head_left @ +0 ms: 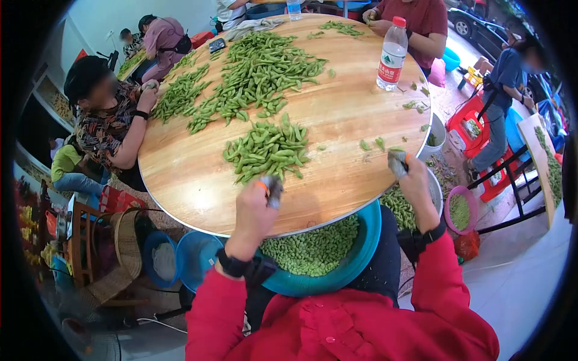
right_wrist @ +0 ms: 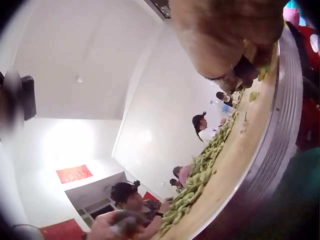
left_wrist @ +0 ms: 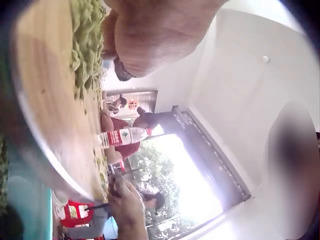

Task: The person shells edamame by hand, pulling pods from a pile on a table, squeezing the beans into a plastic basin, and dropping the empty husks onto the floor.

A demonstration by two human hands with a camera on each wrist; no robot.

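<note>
My left hand (head_left: pixel 253 209) is just in front of a small heap of green soybean pods (head_left: pixel 265 149), its fingers bent and wearing grey coverings with an orange band. The palm hides whatever lies between those fingers. Over the table's right edge, my right hand (head_left: pixel 414 180) points its grey-covered fingertips down at the wood. A green pod (head_left: pixel 395 148) shows right at these fingertips, and I cannot tell whether they pinch it. Shelled beans fill a teal basin (head_left: pixel 372 240) below the table edge, between my arms.
A larger pod heap (head_left: pixel 259 69) spreads across the round wooden table (head_left: pixel 355 114). A water bottle (head_left: pixel 392 55) stands at its far right, near scattered pod bits. More pods fill a bucket below the right edge. People sit around the table; blue basins (head_left: pixel 198 259) stand at lower left.
</note>
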